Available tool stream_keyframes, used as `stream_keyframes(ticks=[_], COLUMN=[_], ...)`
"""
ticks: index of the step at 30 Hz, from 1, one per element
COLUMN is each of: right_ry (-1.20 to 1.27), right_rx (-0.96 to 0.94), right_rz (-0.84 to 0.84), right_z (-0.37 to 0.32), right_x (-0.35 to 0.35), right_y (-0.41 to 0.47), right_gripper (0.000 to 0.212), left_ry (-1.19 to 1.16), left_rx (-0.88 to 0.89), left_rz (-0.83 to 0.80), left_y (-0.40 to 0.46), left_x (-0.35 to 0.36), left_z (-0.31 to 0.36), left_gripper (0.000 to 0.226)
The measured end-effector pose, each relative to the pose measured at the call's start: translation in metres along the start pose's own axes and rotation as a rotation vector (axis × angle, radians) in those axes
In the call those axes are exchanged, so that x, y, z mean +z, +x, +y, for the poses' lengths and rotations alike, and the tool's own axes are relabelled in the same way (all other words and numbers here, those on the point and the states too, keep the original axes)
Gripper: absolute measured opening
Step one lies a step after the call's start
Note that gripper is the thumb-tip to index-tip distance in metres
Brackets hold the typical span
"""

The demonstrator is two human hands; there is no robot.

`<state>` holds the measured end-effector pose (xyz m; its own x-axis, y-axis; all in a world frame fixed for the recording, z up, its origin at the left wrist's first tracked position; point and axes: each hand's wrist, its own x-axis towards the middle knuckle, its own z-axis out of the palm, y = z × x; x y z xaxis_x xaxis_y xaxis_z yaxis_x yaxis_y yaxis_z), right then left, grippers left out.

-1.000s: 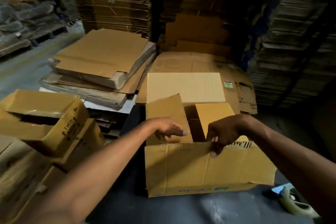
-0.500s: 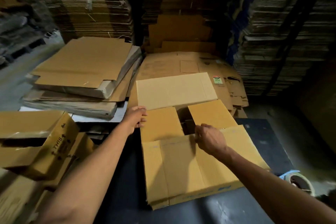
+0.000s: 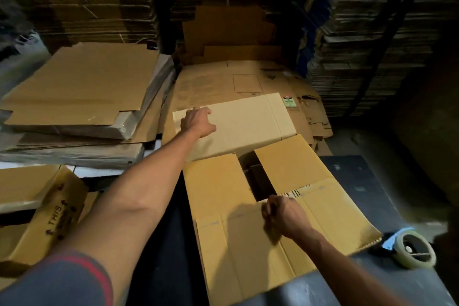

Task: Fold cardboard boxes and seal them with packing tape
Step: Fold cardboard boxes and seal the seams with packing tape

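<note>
From the head view, the box (image 3: 260,218) lay on the dark table (image 3: 372,181), its flaps spread. The left hand (image 3: 197,122) reached out, fingers curled over the far flap (image 3: 246,122). The right hand (image 3: 283,216) gripped the near flap's edge. The tape roll (image 3: 416,249) sat just right of the box.

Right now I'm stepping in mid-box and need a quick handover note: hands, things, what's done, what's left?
Left hand reaches to the far flap, fingers curled over its far left edge.
Right hand grips the near flap's top edge.
Box sits on the dark table; tape roll lies right of it.
Done: both side flaps folded in.
Left: close far and near flaps, tape the seam.
</note>
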<state>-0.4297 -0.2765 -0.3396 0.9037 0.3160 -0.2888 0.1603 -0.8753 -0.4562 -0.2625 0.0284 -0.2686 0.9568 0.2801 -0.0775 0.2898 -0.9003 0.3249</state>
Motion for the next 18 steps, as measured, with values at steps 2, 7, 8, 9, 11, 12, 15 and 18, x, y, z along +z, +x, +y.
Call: stream_keyframes(ticks=[2,7,8,9,11,12,15,18], right_ry=[-0.003,-0.005,-0.013,-0.025,-0.042,-0.05,-0.033,0.048], right_rx=[0.01,0.022,0.019,0.018,0.02,0.026,0.05,0.013], right_rz=[-0.026,-0.03,-0.021,-0.009,-0.013,-0.021,-0.03,-0.014], right_z=[0.002,0.006,0.005,0.006,0.009,0.009,0.012,0.016], right_x=[-0.004,-0.007,-0.007,-0.006,-0.003,-0.002,0.002,0.003], right_y=[0.006,0.016,0.016,0.016,0.017,0.017,0.019,0.021], right_gripper=[0.012,0.029,0.032,0.033,0.031,0.028,0.022,0.022], left_ry=[0.146,0.041,0.05,0.092,0.175,0.176,0.162,0.197], left_rx=[0.124,0.144,0.106,0.073,0.042,0.036,0.031,0.078], left_rz=[-0.079,-0.097,-0.105,-0.125,-0.175,-0.18,-0.154,-0.04], left_y=[0.014,0.043,0.051,0.06,0.083,0.095,0.107,0.081], left_x=[0.011,0.035,0.038,0.04,0.042,0.041,0.027,0.007], left_z=[0.015,0.035,0.034,0.032,0.023,0.02,0.024,0.043], left_gripper=[0.072,0.088,0.096,0.107,0.122,0.124,0.105,0.069])
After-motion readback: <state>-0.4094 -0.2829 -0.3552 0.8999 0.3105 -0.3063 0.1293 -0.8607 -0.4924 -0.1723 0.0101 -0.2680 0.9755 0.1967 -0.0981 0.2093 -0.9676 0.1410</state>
